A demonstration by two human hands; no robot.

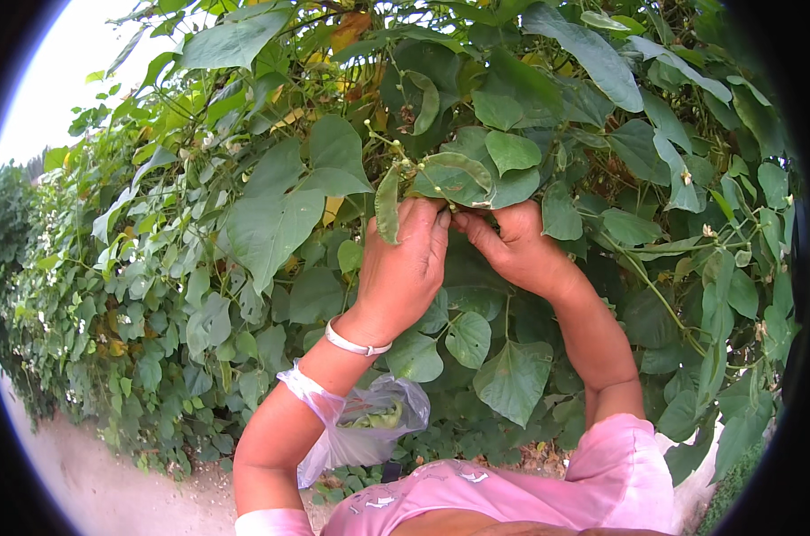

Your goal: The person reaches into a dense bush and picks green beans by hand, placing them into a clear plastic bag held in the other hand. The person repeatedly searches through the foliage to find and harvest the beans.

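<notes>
Both hands meet at a cluster of flat green bean pods on a leafy vine. My left hand (405,259) is closed, thumb and fingers pinched together just below the stalk (403,161). One curved bean pod (387,205) hangs against its knuckles. Beside it, my right hand (525,248) is closed too, its fingertips pinched close to the left thumb under a broader bean pod (463,168). What lies between the fingers of either hand is hidden. Higher up hangs another bean pod (425,103). From my left forearm hangs a clear plastic bag (360,438) with green pods (382,415) inside.
Dense vine leaves (275,214) fill most of the view around my hands. A long stem (655,290) slants down on the right. A white bracelet (356,344) circles my left wrist. Pale ground (92,469) shows at the lower left.
</notes>
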